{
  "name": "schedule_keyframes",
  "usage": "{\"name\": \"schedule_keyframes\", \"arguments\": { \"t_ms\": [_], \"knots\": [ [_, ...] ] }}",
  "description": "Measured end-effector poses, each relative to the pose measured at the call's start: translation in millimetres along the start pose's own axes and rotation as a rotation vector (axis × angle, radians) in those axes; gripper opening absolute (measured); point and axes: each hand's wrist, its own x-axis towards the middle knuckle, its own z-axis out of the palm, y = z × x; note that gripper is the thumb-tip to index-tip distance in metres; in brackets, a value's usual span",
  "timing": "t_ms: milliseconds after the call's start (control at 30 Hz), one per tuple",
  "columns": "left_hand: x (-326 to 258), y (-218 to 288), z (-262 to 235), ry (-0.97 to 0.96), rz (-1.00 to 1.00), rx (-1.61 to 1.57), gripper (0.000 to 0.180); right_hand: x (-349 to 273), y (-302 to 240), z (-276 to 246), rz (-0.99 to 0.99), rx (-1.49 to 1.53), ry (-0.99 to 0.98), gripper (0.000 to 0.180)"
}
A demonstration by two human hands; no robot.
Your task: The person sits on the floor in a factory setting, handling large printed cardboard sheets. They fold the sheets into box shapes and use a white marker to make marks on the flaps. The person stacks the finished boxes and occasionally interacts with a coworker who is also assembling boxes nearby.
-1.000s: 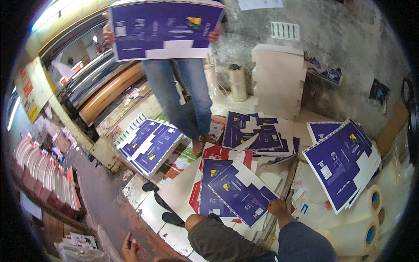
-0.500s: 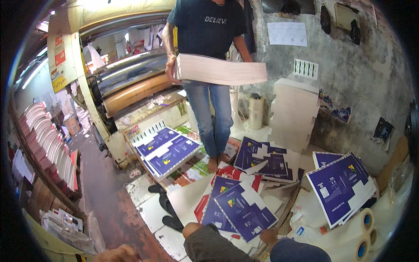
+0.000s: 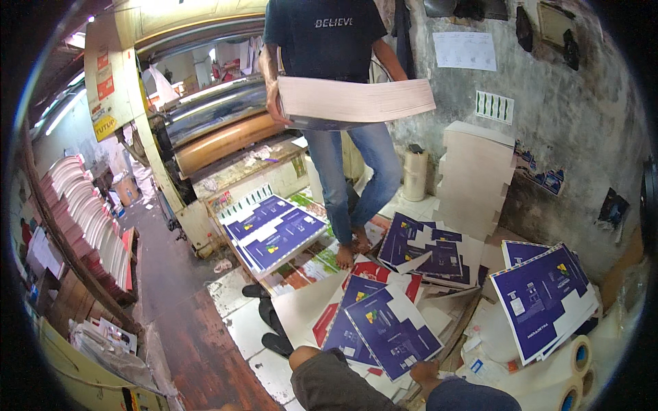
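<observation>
One of the wearer's hands (image 3: 419, 373) is seen at the lower edge, resting on the floor beside a stack of purple printed sheets (image 3: 385, 331); by its place it seems to be the right one, though this is not sure, and it cannot be told whether it is open or closed, because only a small part shows between the knees. The other hand is not in view. The purple stack lies flat on the floor just in front of the knees, on top of red and white sheets, probably so that it stays within easy reach. More purple stacks are spread around: one (image 3: 546, 298) to the right, tilted against rolls of tape (image 3: 574, 357), one (image 3: 428, 250) further back, and one (image 3: 274, 229) on a low pallet near the printing machine (image 3: 219, 140). A second person stands barefoot among the stacks, and a thick bundle of sheets (image 3: 353, 103) is gripped by this person at both ends, held level at the waist, blank side up, so that it does not bend or slip.
</observation>
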Motion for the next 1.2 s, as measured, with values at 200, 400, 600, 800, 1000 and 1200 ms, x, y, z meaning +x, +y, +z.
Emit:
{"name": "schedule_keyframes", "arguments": {
  "t_ms": [200,400,600,800,1000,1200],
  "knots": [
    [-22,-33,17,0.601,-0.367,0.104,0.052,27,46,80,-0.057,0.030,0.289,0.028],
    [31,-64,-21,0.973,-0.186,0.985,0.091,2,7,32,-0.082,0.010,0.239,0.025],
    [-55,-66,-38,0.552,-0.813,0.952,0.060,3,9,21,0.040,0.029,0.229,0.024],
    [-201,-94,-113,0.744,-1.084,0.994,0.041,5,10,21,0.006,0.087,0.243,0.028],
    [-412,-89,-174,0.818,-1.338,0.945,0.051,17,23,2,-0.095,0.067,0.350,0.022],
    [-408,-160,-104,0.642,-1.562,0.969,0.051,25,48,9,-0.022,0.113,0.323,0.025]
  ]
}}
